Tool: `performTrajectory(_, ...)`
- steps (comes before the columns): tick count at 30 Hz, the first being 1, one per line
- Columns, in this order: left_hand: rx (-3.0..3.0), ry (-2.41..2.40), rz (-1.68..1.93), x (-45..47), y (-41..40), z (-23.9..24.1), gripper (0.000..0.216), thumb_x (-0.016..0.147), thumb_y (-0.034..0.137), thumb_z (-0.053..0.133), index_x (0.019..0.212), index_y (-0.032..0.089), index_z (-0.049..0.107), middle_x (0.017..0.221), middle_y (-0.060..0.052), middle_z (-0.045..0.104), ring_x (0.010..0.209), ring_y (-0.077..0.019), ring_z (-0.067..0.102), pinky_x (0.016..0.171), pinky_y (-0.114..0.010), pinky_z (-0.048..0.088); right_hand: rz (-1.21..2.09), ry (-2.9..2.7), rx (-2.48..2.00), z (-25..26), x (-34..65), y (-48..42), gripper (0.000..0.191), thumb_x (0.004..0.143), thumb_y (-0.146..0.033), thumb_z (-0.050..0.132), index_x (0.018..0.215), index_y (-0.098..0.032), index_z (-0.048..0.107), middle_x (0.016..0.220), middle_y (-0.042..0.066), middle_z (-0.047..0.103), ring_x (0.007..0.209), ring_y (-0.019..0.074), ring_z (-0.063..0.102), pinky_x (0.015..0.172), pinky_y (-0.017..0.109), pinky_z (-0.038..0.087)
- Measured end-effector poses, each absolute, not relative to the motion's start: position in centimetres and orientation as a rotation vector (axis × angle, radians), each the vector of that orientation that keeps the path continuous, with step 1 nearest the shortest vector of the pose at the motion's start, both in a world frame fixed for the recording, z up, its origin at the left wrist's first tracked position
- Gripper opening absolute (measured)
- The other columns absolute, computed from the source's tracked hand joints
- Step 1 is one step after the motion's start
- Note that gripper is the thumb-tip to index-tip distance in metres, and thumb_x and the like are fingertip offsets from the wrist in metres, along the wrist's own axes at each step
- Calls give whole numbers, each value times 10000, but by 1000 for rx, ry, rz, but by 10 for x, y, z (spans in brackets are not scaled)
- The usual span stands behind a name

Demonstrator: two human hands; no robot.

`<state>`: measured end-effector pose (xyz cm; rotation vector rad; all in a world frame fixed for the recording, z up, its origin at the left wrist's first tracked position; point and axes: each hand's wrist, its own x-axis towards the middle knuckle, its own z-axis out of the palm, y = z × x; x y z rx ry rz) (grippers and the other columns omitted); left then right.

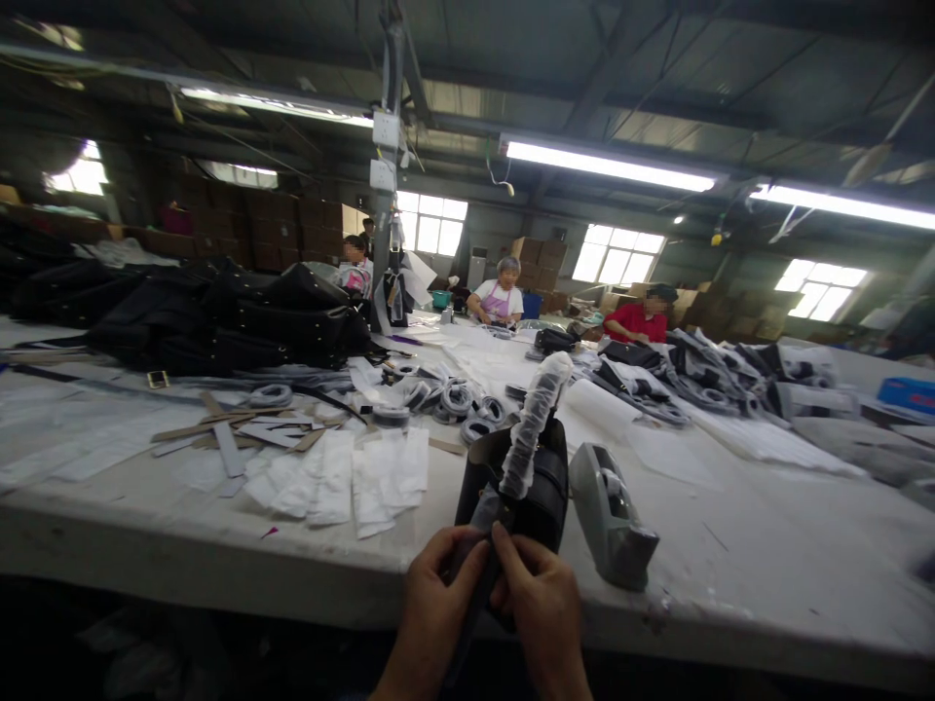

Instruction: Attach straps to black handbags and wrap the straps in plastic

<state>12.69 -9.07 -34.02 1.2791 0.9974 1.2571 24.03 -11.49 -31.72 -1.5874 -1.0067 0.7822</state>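
Observation:
At the table's near edge I hold a black bag (537, 487) upright; its handle (532, 424) is wrapped in white foam and rises toward the far side. My left hand (436, 602) is closed around the lower end of the handle. My right hand (542, 599) is closed beside it, fingertips pinching the same wrapped end. Both hands touch each other at the handle's base.
A grey tape dispenser (610, 516) stands just right of the bag. White paper strips (351, 477) and cardboard pieces lie to the left, tape rolls (457, 401) behind, black bags (241, 316) piled far left. Three people work at the far end.

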Motion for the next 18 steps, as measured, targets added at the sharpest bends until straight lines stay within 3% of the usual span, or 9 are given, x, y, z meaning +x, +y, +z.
performTrajectory(7, 1769, 955, 1510, 127, -94, -353, 216, 898, 235, 592, 1049, 230, 746, 730, 2, 607, 621, -125, 620, 564, -185, 507, 892, -932, -1452, -323, 244, -113, 533, 750, -641, 647, 589, -133, 649, 375, -8, 506, 344, 82, 418, 363, 189, 290)
performTrajectory(12, 2265, 926, 1637, 122, -95, -353, 307, 992, 252, 451, 1172, 188, 691, 707, -9, 602, 588, -103, 634, 547, -151, 504, 958, -882, -1367, -320, 245, -112, 562, 702, -657, 686, 512, -138, 586, 363, -7, 501, 317, 69, 418, 344, 173, 269)
performTrajectory(18, 2720, 992, 1640, 113, -94, -336, 397, 1035, 224, 312, 1130, 153, 691, 605, -2, 586, 492, -112, 606, 438, -180, 434, 1070, -976, -1329, -314, 248, -116, 654, 779, -730, 539, 612, -109, 661, 381, 37, 558, 323, 103, 483, 355, 187, 338)
